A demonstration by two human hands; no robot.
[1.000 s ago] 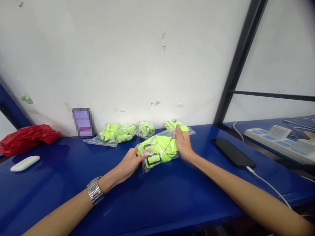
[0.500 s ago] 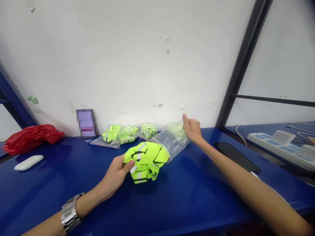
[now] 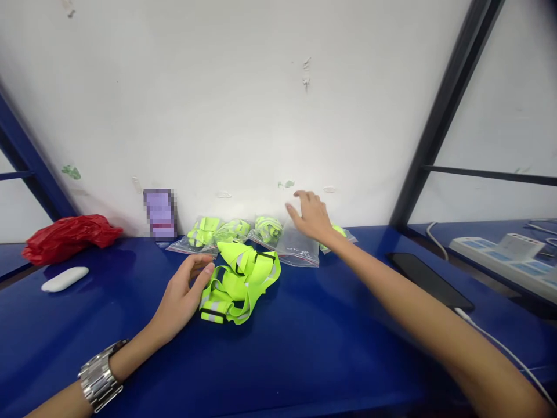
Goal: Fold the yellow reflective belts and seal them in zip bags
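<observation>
Fingers (image 3: 198, 261) of the left hand (image 3: 180, 299) curl loosely, their tips against the neon strap bundle (image 3: 237, 281) on the desk (image 3: 304, 337). The right hand (image 3: 311, 217) hovers with fingers spread above the empty clear bag (image 3: 300, 253).

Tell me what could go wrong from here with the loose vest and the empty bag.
1. The vest lies spread in loops beside the left hand; a strap may snag fingers or the watch.
2. The empty bag lies light and flat under the open right hand; it could slide among the filled bags.
3. The right forearm lies near the phone and its cable; a sweep could catch them.
</observation>
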